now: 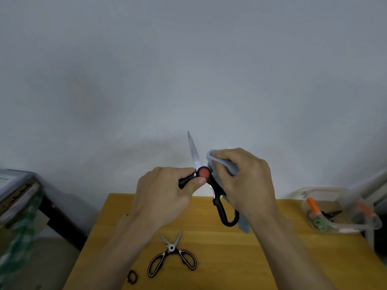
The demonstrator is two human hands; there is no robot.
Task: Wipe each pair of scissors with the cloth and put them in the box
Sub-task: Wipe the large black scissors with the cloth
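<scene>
Above the table I hold up black-handled scissors (193, 152) with a red pivot, their blades spread apart. My left hand (165, 195) grips one black handle, thumb just below the pivot. My right hand (247, 181) holds a grey cloth (225, 164) wrapped over the other blade, which is hidden. The second handle loop hangs down below my right hand. Another pair of scissors (172, 253), black and white handled, lies open on the wooden table (261, 258). A clear plastic box (335, 212) at the right holds orange-handled and green-handled scissors.
A small dark ring-shaped item (132, 276) lies near the table's front left. A dark stand with a green-patterned bag (18, 222) is at the left. A grey wall rises behind the table.
</scene>
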